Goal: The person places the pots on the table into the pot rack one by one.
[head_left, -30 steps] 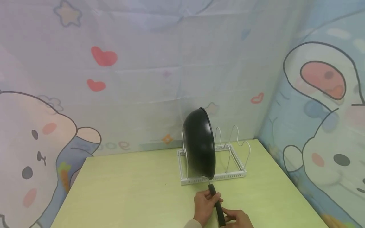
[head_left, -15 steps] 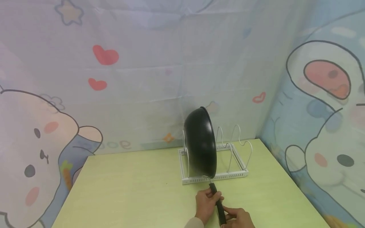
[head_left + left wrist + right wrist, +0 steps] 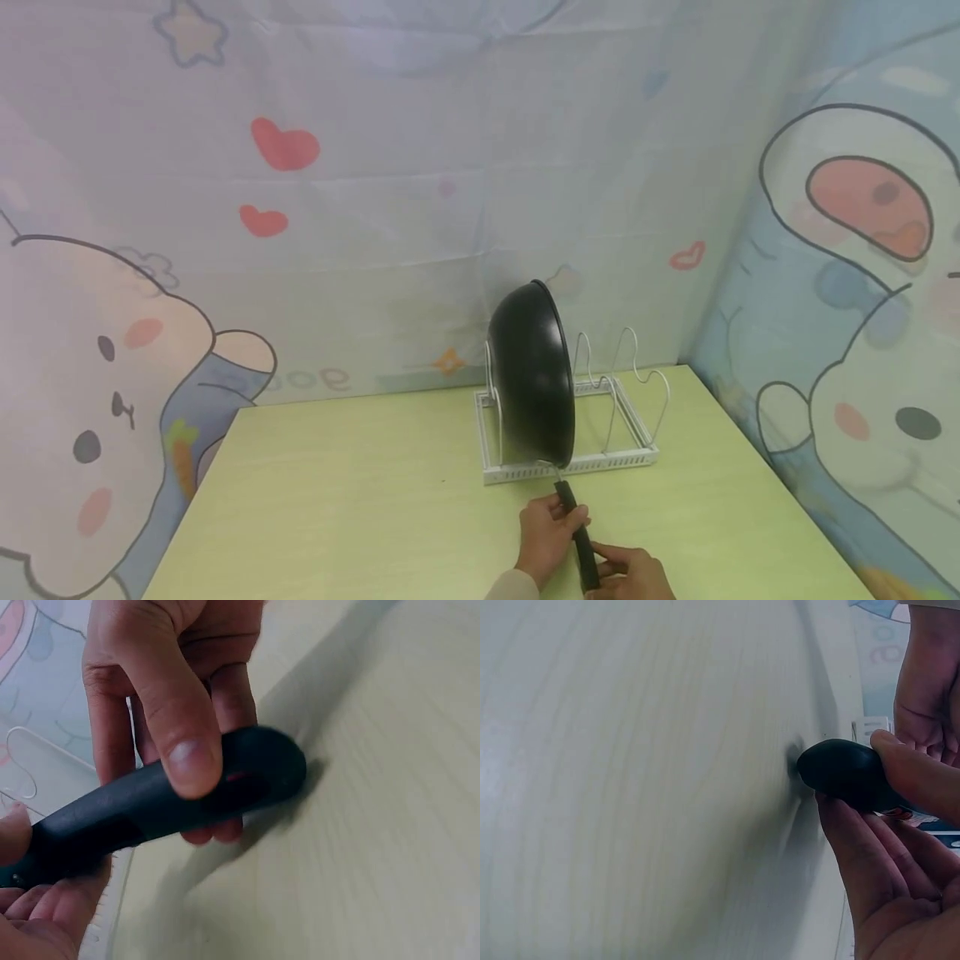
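Observation:
A black wok (image 3: 531,375) stands on its side in the left part of a white wire rack (image 3: 615,460), its rounded underside to the left. Its dark handle (image 3: 576,525) points toward me over the table. My left hand (image 3: 546,533) pinches the handle close to the wok, thumb on top. Farther back, my right hand (image 3: 633,575) holds the handle's end. In the left wrist view, the right thumb lies across the handle (image 3: 112,806) near its hanging hole. The right wrist view shows the rounded handle end (image 3: 844,772) between the right thumb and fingers.
Several bent wire dividers (image 3: 637,375) rise from the rack's right side. The rack sits toward the back of a pale yellow-green table (image 3: 337,500). A cartoon-printed cloth (image 3: 375,208) hangs close behind it, and another printed side (image 3: 840,350) borders the right.
Both hands keep their hold on the handle. The wok and rack stay in place relative to the table; the head view has shifted slightly.

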Demonstrator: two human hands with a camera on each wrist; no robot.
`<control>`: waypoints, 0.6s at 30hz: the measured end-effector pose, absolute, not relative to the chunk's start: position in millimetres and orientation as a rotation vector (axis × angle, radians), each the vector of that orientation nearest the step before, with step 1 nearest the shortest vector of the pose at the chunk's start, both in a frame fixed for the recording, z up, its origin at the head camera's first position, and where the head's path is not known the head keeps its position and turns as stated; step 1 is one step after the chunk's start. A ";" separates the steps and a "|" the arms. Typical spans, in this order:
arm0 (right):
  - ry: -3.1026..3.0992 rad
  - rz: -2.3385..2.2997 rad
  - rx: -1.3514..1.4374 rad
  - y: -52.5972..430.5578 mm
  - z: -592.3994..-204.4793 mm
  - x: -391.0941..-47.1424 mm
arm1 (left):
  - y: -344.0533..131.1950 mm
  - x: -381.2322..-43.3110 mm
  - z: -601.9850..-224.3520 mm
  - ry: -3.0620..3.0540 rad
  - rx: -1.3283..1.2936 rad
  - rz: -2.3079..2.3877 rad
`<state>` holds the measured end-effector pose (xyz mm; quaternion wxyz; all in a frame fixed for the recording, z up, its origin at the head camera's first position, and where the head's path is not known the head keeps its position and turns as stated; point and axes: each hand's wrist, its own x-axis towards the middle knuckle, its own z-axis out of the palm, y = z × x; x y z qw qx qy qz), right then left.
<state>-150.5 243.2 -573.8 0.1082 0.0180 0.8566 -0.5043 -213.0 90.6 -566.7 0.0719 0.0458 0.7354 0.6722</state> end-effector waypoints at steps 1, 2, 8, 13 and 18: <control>2.511 -1.490 0.057 243.4 -573.7 -150.7 | 89.3 -212.0 -565.7 2.231 0.148 1.988; 2.496 -1.505 0.058 243.4 -573.6 -150.7 | 87.3 -210.7 -564.7 2.258 0.166 1.949; 2.506 -1.488 0.048 244.5 -571.4 -148.9 | 63.4 -201.9 -556.5 2.356 0.372 1.789; 2.528 -1.462 0.033 250.2 -566.2 -146.1 | 28.0 -196.2 -542.3 2.502 0.541 1.633; 2.505 -1.473 -0.050 268.4 -553.7 -147.6 | -24.1 -192.0 -521.4 2.788 0.764 1.374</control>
